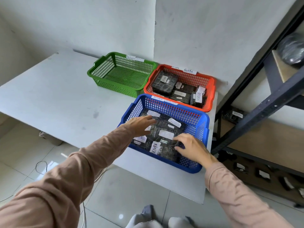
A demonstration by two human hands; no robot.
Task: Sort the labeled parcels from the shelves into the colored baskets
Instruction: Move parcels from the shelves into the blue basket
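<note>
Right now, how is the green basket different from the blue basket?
The green basket holds no parcels; the blue basket is packed with dark wrapped parcels bearing white labels. The green one sits at the back of the white table, untouched; the blue one sits at the front edge with the left hand and right hand reaching into it. Both are plastic mesh baskets with white paper tags on the far rim.

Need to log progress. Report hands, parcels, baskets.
Left hand and right hand both open, flat on parcels in blue basket. Orange basket holds several. Green basket empty. Nothing in the way.
</note>
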